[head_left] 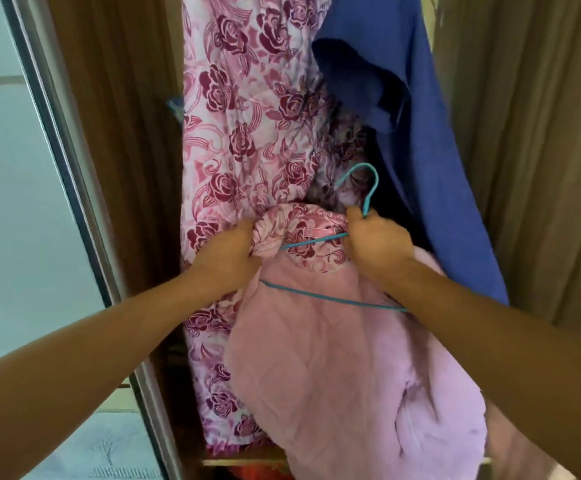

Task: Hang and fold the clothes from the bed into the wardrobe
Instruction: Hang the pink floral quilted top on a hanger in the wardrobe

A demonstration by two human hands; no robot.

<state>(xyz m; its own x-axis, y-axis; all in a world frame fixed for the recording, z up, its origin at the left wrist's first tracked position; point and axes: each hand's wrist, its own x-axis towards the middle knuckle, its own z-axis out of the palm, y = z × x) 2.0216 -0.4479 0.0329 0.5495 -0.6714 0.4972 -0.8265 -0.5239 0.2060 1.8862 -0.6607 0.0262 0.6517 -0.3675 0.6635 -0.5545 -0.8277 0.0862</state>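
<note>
A pink garment (334, 358) with a rose-print collar hangs turned inside out in front of the open wardrobe. My left hand (228, 252) grips its bunched collar at the left. My right hand (375, 242) holds the neck of a thin blue wire hanger (368, 188), whose hook points up and whose wire runs across and under the garment. Behind them a rose-print pink dress (244, 133) hangs inside the wardrobe, with a blue garment (431, 133) to its right.
A brown wooden wardrobe panel (119, 133) and a sliding mirror door frame (74, 188) stand at the left. Another brown panel (531, 150) closes the right side. A wooden shelf edge (244, 462) shows at the bottom, with something red beneath it.
</note>
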